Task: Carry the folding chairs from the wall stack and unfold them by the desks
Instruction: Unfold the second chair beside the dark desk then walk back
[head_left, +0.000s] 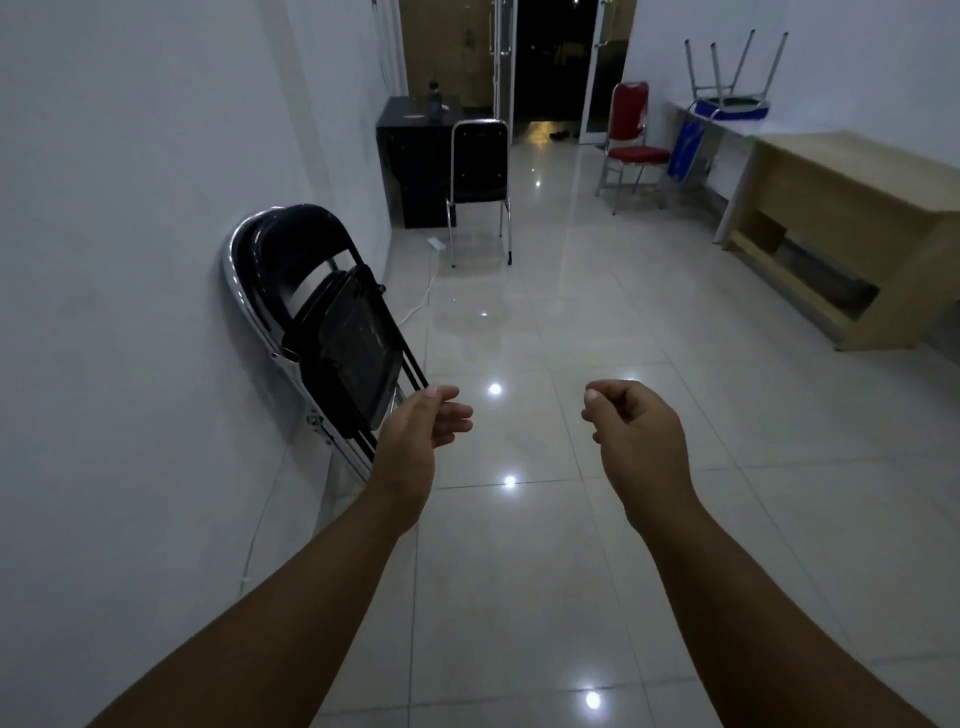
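Observation:
A stack of folded black chairs (317, 317) with chrome frames leans against the left wall, its feet on the tiled floor. My left hand (423, 434) hovers just right of the stack's lower legs, palm turned inward, fingers apart and empty. My right hand (636, 431) is held out over the floor further right, fingers loosely curled with nothing in them. A wooden desk (852, 208) stands along the right wall and a small black desk (415, 156) stands at the far left.
A black chair (479, 182) stands unfolded by the black desk. A red chair (629, 143) sits near a white table (727, 127) carrying an upturned blue stool (730, 98). A white cable (421, 304) runs along the floor. A glass door stands open at the far end.

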